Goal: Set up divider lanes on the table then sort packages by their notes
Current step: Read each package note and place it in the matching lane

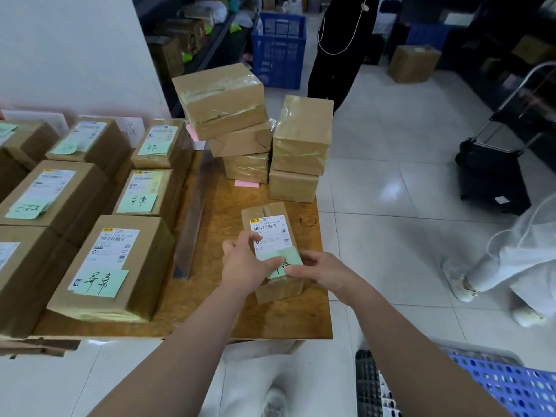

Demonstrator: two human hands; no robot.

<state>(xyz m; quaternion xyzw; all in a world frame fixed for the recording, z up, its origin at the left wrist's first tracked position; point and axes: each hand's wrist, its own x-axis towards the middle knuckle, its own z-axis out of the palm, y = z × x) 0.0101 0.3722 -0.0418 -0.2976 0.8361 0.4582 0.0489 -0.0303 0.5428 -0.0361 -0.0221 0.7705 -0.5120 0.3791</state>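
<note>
resting on the table nr its right edge, a small box lies flat w/ shipping label up. both hands are on its green note: left hand presses fingers down on the note's left part, right hand pinches its right edge btwn thumb & fingers. a clear divider stands lengthwise just left of the box, splitting it from rows of labelled boxes w/ green notes. behind the box, two stacks of plain boxes sit at the far right corner, a pink note at their base.
</note>
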